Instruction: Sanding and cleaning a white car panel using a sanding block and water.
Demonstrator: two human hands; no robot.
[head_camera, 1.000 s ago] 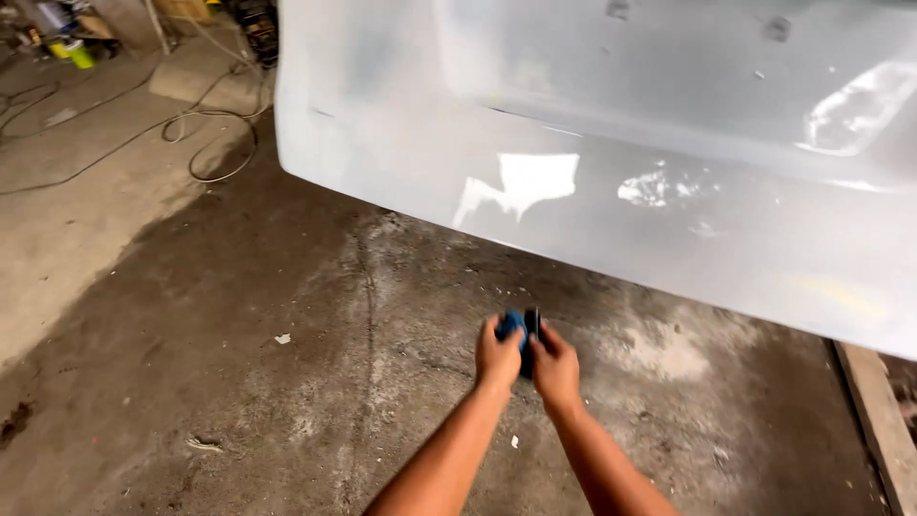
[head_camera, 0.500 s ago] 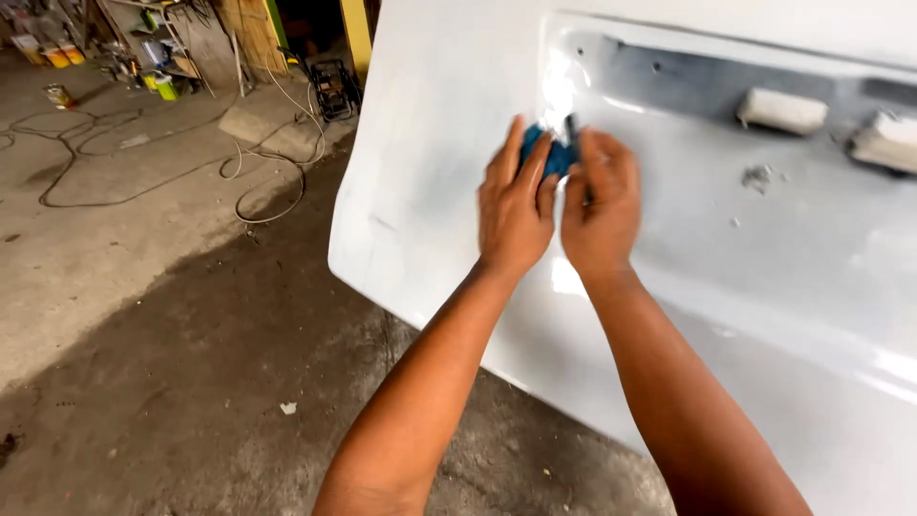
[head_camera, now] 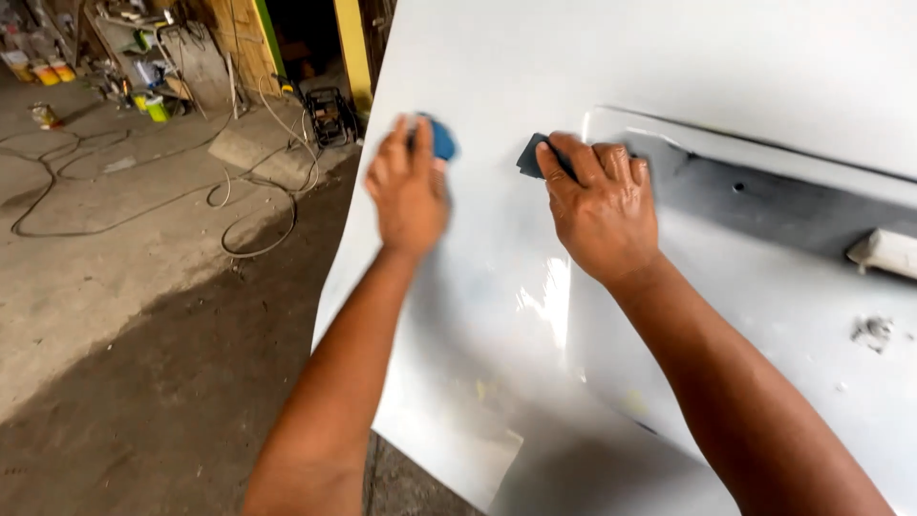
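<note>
Pads are pressing flat on the white panel [head_camera: 497, 315]: your left hand [head_camera: 409, 186] is gripping the blue pad [head_camera: 441, 139], your right hand [head_camera: 600, 205] the dark pad [head_camera: 533, 158] by the grey recess [head_camera: 764, 201], likely for even rubbing. Half a second ago both hands were cupping one blue thing together. Cables [head_camera: 143, 191] are lying far left.

Concrete floor [head_camera: 124, 315]: coiled hoses [head_camera: 143, 205], flat slab [head_camera: 253, 158], small containers [head_camera: 153, 105].
</note>
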